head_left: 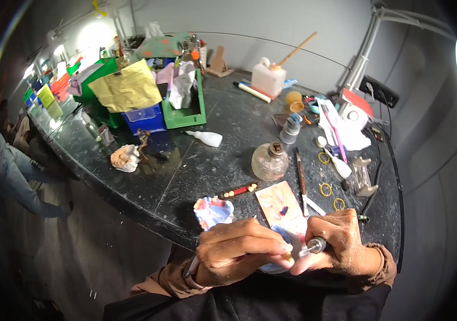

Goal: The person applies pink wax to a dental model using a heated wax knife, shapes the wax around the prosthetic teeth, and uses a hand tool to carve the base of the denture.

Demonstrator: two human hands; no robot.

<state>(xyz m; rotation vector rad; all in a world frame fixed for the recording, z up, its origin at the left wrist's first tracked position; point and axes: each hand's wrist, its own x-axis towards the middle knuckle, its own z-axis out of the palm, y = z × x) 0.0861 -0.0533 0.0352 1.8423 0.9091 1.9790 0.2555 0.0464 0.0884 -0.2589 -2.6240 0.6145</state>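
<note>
Close to the table's front edge, my left hand (242, 249) pinches a small yellowish piece (288, 257), probably a false tooth, between thumb and fingers. My right hand (340, 243) is closed round a metal rotary handpiece (317, 245), its tip pointing left at the small piece. Whether tip and piece touch, I cannot tell. Beneath the hands is something blue and white, mostly covered. Left of my left hand lies a blue-and-pink dental model (213, 212) with teeth. Behind it rests a strip of teeth on red wax (239, 190). A stained pinkish card (281, 202) lies just beyond my hands.
A glass spirit burner (270, 161) stands mid-table, with a brown-handled knife (301, 179) to its right. Yellow rubber bands (325, 189) and a white dropper bottle (339, 165) lie farther right. Green bins (185, 109) and a plaster model (125, 158) sit left. Another person's legs (17, 171) show far left.
</note>
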